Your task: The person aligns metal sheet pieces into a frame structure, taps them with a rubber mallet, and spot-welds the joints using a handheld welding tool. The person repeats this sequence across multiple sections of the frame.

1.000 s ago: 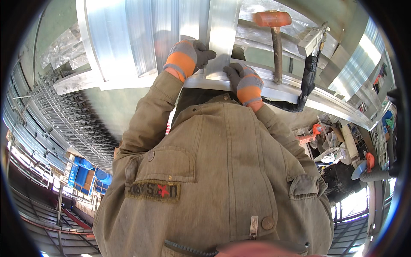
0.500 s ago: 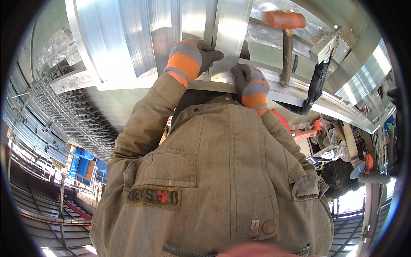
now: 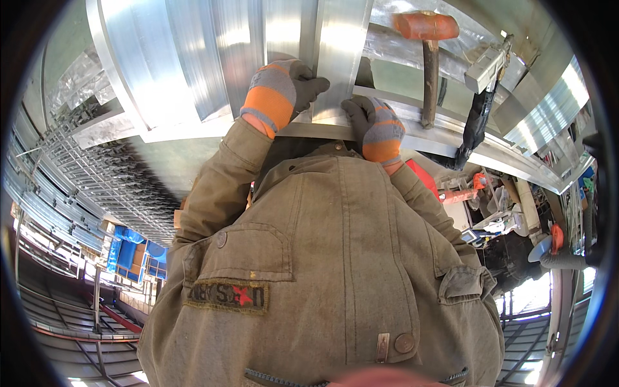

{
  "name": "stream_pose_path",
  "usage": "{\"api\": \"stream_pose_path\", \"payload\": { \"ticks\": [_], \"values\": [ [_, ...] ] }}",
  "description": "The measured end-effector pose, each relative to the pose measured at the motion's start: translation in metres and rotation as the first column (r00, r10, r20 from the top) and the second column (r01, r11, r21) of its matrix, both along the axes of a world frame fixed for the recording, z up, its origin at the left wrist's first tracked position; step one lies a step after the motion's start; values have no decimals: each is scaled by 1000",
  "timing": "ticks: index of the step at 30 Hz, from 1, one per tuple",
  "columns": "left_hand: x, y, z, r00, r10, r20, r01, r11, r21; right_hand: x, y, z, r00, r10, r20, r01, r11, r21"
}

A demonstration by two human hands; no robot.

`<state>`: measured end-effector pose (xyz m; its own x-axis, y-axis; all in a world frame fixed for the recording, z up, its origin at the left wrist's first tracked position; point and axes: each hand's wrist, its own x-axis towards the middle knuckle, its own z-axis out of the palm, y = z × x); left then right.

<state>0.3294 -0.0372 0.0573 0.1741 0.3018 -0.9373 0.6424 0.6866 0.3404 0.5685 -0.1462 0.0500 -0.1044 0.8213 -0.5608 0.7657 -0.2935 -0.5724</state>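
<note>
Ribbed aluminium slats (image 3: 193,58) lie side by side within an aluminium frame (image 3: 187,131) before me. My left hand (image 3: 277,93), in a grey and orange work glove, rests on the slats near the frame's front edge. Its fingers are bent and pressed together by the seam beside the rightmost slat (image 3: 340,48); what they pinch, if anything, is hidden. At that slat's lower right corner is my right hand (image 3: 377,129), in a matching glove, its fingers curled down onto the front rail of the frame.
Right of the slats, an orange-headed mallet (image 3: 430,74) lies across the frame. Beyond it is a metal tool with a black-wrapped handle (image 3: 476,119). Stacked metal racks (image 3: 106,174) stand at left. Clutter and a red-orange tool (image 3: 459,195) lie at lower right.
My left hand has shifted slightly left and down along the slats. The right hand keeps its place at the corner. The whole view has moved a little.
</note>
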Motion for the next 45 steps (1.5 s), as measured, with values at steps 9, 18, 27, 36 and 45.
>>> {"api": "stream_pose_path", "payload": {
  "ticks": [9, 18, 27, 36, 45],
  "values": [
    [-1, -8, 1, 995, -61, -83, 71, 991, 118, -1, 6, 6, 1000, 28, -5, -28, 999, -31],
    [-3, -4, -10, 986, -145, -86, 151, 986, 66, -3, 2, 1, 999, 28, 28, -28, 1000, -3],
    [-3, -9, -14, 991, -125, -49, 132, 975, 179, -4, -1, -2, 999, 31, 35, -32, 999, 27],
    [-1, -1, -18, 960, -261, -98, 263, 965, 8, -9, 4, 9, 986, -155, 64, 151, 986, 65],
    [-4, -2, -25, 970, -236, -64, 237, 972, 3, -6, 3, 7, 997, -46, 69, 47, 999, -17]
  ]
}}
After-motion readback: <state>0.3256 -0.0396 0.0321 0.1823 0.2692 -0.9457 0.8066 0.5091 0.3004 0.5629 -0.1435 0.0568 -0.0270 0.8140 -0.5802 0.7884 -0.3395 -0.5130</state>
